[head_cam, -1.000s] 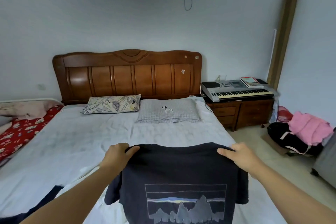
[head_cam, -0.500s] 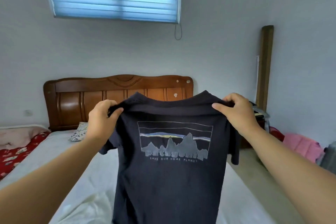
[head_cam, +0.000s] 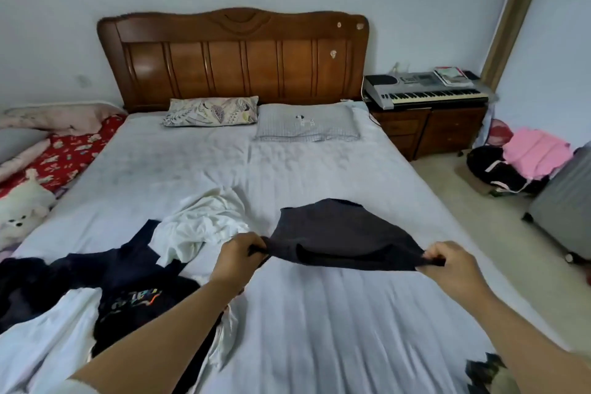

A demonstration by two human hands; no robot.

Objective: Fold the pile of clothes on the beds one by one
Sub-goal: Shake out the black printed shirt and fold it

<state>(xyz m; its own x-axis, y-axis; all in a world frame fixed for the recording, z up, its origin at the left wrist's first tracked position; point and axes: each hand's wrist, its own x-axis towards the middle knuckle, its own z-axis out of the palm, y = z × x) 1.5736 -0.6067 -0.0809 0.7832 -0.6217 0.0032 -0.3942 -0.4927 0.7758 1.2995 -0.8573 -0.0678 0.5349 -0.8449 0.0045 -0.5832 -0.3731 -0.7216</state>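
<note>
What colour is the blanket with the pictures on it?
Red blanket, with small light pictures; head view.

T-shirt (head_cam: 345, 233) on bed (head_cam: 319, 313), right of clothes pile (head_cam: 96, 291); pillows (head_cam: 307, 123) behind, by headboard (head_cam: 233, 54); keyboard (head_cam: 425, 89) right.

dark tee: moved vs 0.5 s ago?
Yes. The dark T-shirt has gone down: it hung in front of the headboard, and now billows low over the white sheet, pinched by left hand and right hand.
</note>
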